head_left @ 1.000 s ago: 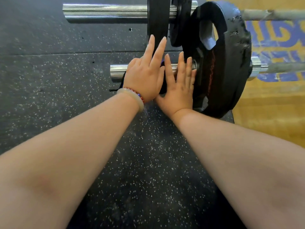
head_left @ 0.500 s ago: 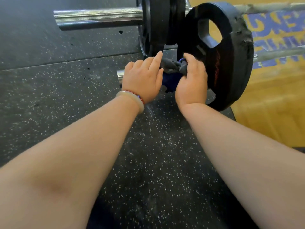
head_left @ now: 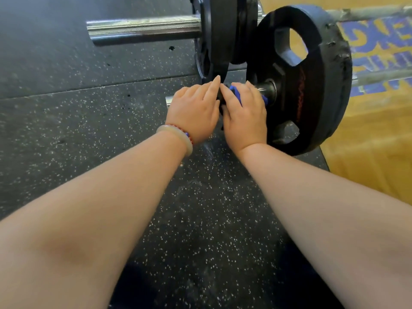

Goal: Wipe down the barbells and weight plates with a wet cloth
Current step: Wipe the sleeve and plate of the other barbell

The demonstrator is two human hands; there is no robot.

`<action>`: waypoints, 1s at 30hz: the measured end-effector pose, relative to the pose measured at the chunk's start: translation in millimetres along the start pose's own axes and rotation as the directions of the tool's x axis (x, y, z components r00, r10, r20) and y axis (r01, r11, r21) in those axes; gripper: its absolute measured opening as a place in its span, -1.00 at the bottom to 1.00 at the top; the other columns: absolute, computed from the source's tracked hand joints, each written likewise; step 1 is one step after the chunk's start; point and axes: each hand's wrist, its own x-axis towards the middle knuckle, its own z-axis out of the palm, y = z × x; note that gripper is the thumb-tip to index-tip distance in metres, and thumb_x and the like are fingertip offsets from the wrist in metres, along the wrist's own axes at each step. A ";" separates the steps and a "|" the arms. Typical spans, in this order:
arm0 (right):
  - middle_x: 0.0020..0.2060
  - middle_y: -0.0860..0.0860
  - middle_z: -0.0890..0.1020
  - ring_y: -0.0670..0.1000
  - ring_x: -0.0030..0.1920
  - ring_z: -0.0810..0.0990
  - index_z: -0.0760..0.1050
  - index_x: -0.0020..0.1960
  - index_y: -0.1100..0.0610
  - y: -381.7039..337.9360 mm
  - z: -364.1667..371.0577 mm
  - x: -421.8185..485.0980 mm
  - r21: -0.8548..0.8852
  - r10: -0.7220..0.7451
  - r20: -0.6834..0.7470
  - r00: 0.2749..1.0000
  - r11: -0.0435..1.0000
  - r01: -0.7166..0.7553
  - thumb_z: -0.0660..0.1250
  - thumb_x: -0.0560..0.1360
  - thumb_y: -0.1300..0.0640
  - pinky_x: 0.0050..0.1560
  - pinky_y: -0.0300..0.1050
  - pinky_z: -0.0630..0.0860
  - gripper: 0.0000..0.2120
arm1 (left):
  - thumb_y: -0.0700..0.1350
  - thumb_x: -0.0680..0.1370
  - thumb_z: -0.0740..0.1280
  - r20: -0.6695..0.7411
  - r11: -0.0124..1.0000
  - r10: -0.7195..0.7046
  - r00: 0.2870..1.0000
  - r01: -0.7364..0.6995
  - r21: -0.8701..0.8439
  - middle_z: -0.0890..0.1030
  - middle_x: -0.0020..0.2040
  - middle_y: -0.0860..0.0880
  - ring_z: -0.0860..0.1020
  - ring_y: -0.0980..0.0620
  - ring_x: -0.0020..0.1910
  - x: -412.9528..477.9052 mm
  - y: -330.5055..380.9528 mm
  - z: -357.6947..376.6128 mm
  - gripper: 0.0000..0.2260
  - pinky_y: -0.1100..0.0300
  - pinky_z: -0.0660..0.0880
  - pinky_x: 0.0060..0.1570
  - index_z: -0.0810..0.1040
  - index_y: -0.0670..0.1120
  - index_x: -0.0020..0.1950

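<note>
A black weight plate (head_left: 312, 81) with grip holes stands upright on the near barbell, whose steel sleeve end (head_left: 167, 101) pokes out left of my hands. My right hand (head_left: 244, 114) is wrapped over the sleeve just left of the plate, closed on a blue cloth (head_left: 234, 89) that peeks out above and beside its fingers. My left hand (head_left: 194, 110) rests on the sleeve beside it, fingers curled, index finger raised. A second barbell (head_left: 142, 30) with black plates (head_left: 219, 36) lies farther back.
Black speckled rubber flooring (head_left: 89, 130) lies under the bars and my arms. A yellow wooden platform with blue lettering (head_left: 379, 52) lies to the right, crossed by the grey bar shafts (head_left: 367, 13). A bracelet sits on my left wrist (head_left: 178, 136).
My flat, spread hands have curled down around the near sleeve. The right hand has gathered the blue cloth and slid toward the plate's hub. The camera has moved closer.
</note>
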 end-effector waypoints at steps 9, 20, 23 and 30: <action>0.54 0.06 0.07 0.17 0.53 -0.05 0.29 0.46 0.13 -1.3 -3.7 5.8 -0.036 0.257 -0.023 0.966 0.966 -0.257 0.14 0.59 0.25 0.41 0.15 0.24 -0.57 | -0.01 0.60 0.03 -0.048 0.986 -0.083 0.995 0.089 0.138 0.62 0.11 -0.08 0.59 -0.07 0.04 5.7 11.5 7.4 -0.58 0.05 0.46 0.03 0.49 -0.17 0.31; 0.48 0.12 0.24 0.22 0.50 0.10 0.24 0.49 0.06 8.1 -12.8 -11.6 -0.046 0.015 0.092 0.996 0.999 -0.011 0.23 0.53 0.29 0.39 0.20 0.23 -0.45 | -0.02 0.62 0.03 -0.001 0.980 -0.109 0.994 0.107 0.165 0.50 0.32 -0.10 0.45 -0.09 0.30 4.1 16.6 6.8 -0.58 -0.02 0.26 0.34 0.40 -0.14 0.40; 0.54 0.06 0.03 0.10 0.54 -0.10 0.08 0.54 0.10 9.0 -18.9 1.1 -0.044 0.138 0.130 0.982 0.990 -0.133 0.12 0.59 0.30 0.45 0.07 0.14 -0.44 | -0.02 0.61 0.01 -0.024 0.978 -0.083 0.996 0.087 0.192 0.43 0.39 -0.12 0.38 -0.10 0.37 2.3 24.2 9.2 -0.56 -0.01 0.20 0.39 0.36 -0.14 0.44; 0.55 0.04 -0.01 0.05 0.54 -0.13 0.00 0.56 0.10 7.5 -25.2 8.7 -0.051 0.218 0.175 0.960 0.976 -0.213 0.07 0.62 0.26 0.46 0.02 0.10 -0.46 | 0.00 0.65 0.05 0.014 0.981 -0.140 0.990 0.137 0.139 0.32 0.45 -0.10 0.26 -0.09 0.43 0.1 38.0 14.3 -0.55 0.01 0.06 0.44 0.20 -0.10 0.52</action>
